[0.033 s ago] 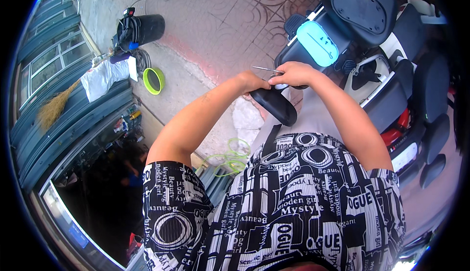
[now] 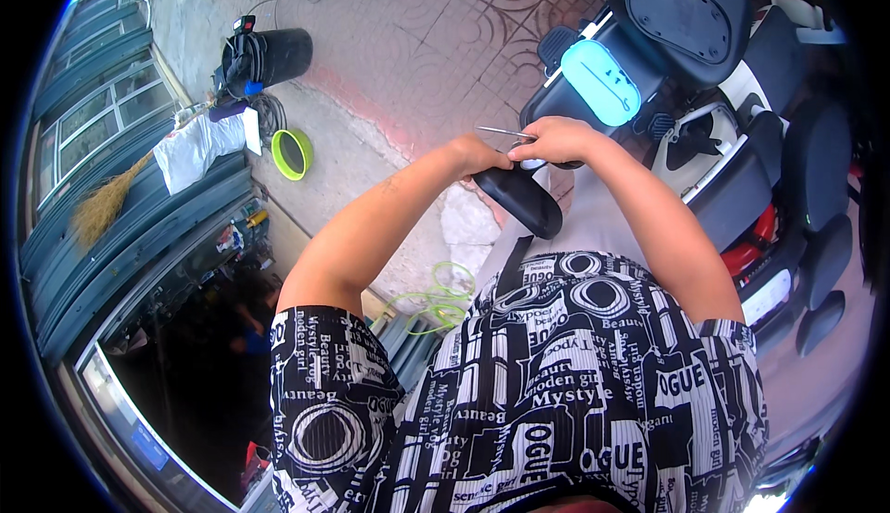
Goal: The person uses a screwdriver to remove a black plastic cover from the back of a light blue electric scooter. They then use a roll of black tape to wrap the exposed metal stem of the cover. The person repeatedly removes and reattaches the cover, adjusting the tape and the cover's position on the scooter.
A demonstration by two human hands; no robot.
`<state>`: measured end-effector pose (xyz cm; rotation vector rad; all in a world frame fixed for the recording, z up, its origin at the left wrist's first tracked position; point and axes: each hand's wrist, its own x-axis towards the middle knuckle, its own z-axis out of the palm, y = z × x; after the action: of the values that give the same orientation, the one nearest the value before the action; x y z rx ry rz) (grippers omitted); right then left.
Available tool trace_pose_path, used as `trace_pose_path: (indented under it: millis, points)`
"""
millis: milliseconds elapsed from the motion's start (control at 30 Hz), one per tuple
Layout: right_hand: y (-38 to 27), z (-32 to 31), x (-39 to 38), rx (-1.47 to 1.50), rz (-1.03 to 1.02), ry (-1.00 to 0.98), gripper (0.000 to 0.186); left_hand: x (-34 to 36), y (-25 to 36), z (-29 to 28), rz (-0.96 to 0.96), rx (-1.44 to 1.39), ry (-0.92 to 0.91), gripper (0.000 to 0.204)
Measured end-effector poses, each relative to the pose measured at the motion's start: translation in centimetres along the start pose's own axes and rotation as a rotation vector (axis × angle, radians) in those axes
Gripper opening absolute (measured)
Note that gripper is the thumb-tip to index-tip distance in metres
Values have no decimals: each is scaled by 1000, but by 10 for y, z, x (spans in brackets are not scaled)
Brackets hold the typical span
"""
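Both my hands meet in front of my body at about waist height. My left hand (image 2: 476,155) is closed, pinching the upper end of a smooth black rounded piece (image 2: 525,200), long and padded-looking, which slants down to the right. A thin pointed metal tool (image 2: 501,130) sticks out to the left from my right hand (image 2: 559,139), whose fingers are closed around it. The tool's dark handle partly shows below the right palm. Where the fingertips of the two hands touch, a small whitish part of the black piece shows; the exact grip is hidden.
A dark scooter with its seat (image 2: 681,17) raised stands at the right, a light-blue oval piece (image 2: 601,84) lying on it. At the left are a black bin (image 2: 286,54), a lime-green bucket (image 2: 291,154), a white sack (image 2: 197,150) and a straw broom (image 2: 107,202). Green hose (image 2: 451,278) coils near my left elbow.
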<state>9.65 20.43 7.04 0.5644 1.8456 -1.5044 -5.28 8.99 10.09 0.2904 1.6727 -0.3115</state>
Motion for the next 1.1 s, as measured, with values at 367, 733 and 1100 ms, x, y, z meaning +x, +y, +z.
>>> trace_pose_path:
  millis: [367, 733, 1100]
  points:
    - [-8, 3, -3, -172, 154, -88, 46, 7, -1, 2, 10, 118, 49, 52]
    - [7, 16, 11, -118, 173, -73, 41, 10, 7, 3, 42, 231, 37, 59]
    - [21, 28, 19, 0, 51, -42, 43, 1, 20, -6, -72, 240, -99, 56]
